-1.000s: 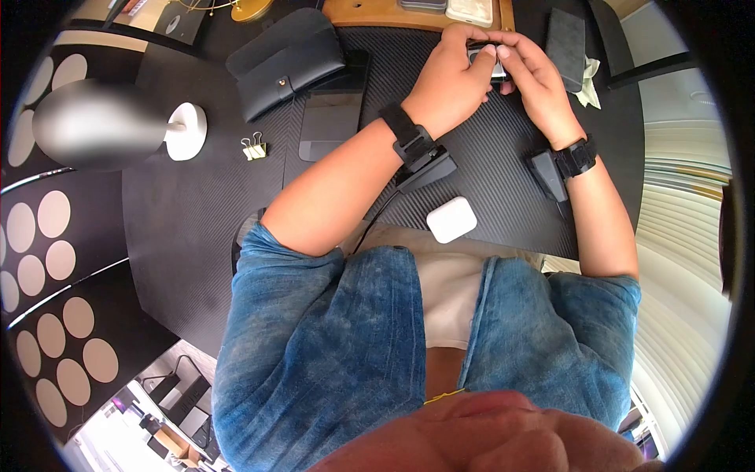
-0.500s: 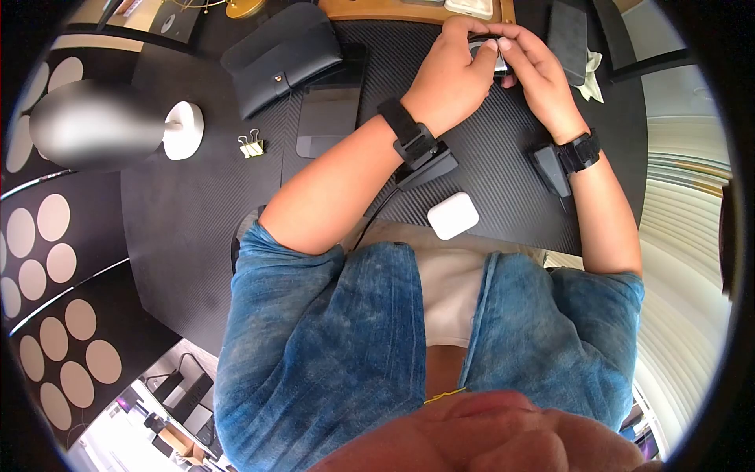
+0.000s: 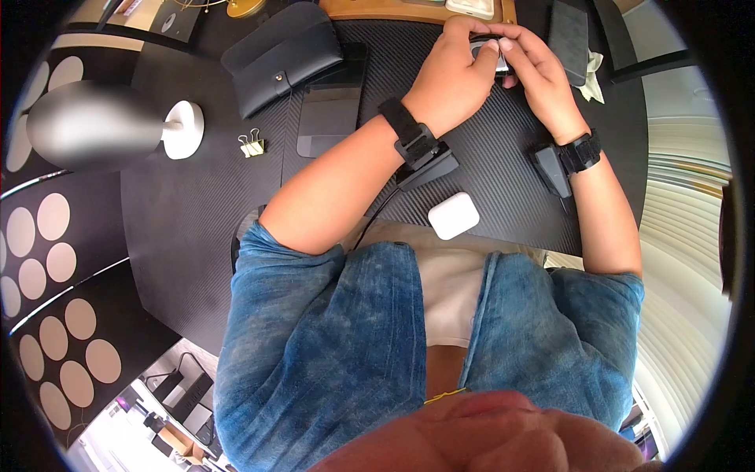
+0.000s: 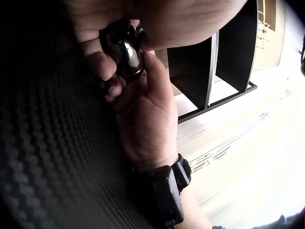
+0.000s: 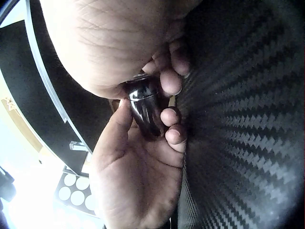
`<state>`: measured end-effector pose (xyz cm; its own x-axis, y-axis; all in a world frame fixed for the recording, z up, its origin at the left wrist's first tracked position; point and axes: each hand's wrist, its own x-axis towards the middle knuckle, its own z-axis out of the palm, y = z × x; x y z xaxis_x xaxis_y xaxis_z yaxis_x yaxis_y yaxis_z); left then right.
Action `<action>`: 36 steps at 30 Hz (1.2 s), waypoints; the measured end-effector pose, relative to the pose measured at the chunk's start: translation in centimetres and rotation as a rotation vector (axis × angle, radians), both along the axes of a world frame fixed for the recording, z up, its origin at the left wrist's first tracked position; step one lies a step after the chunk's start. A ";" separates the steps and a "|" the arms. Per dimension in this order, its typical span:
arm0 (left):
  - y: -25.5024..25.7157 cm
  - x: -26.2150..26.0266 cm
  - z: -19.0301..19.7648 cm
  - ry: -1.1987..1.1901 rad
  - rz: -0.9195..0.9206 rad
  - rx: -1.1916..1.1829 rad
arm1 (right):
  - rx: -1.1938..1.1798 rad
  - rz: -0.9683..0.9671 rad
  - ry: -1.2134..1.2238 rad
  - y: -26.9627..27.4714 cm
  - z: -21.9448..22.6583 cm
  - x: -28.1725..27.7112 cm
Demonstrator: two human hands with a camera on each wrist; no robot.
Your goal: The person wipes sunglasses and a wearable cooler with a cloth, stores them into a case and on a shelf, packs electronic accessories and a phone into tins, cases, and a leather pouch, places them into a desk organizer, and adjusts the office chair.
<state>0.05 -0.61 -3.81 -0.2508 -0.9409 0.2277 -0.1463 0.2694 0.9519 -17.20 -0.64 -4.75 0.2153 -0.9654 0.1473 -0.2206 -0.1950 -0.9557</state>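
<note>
Near the far edge of the table, both hands meet around a small glossy black rounded case (image 5: pixel 145 107) with a seam across its body. In the head view, only a pale, shiny patch of it shows between the thumbs. The left hand (image 3: pixel 448 79) grips it from the left, thumb laid along the top. From the other side the right hand (image 3: pixel 544 82) holds it, thumb on the top face and fingers curled around the far side. The left wrist view shows the case (image 4: pixel 129 56) pinched between the two hands; the fingers cover much of it.
A white rounded case (image 3: pixel 454 215) lies at the near table edge. Leftward are a phone (image 3: pixel 330 114), a black snap pouch (image 3: pixel 287 67), a binder clip (image 3: pixel 252 145) and a white stand base (image 3: pixel 183 130). A dark slab (image 3: pixel 568 43), crumpled tissue (image 3: pixel 592 79) and wooden tray (image 3: pixel 377 9) sit farther back.
The head view has shifted slightly. Both hands keep their hold on the black case, with only small shifts of the thumbs.
</note>
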 end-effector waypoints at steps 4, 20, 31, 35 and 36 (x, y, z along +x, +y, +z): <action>0.0 0.0 0.0 0.021 -0.007 -0.013 | -0.005 0.000 0.001 -0.1 -0.2 -0.1; -0.2 0.0 -0.3 0.004 -0.006 -0.077 | -0.008 -0.011 -0.007 0.0 0.0 0.0; 0.1 0.1 0.6 0.017 -0.020 0.020 | 0.001 -0.006 0.003 0.0 0.0 0.0; -0.1 0.0 0.0 0.016 -0.008 -0.027 | 0.001 -0.006 0.000 -0.1 -0.2 -0.1; -0.1 0.0 0.1 0.010 -0.009 -0.018 | 0.003 -0.009 0.003 -0.1 -0.2 -0.1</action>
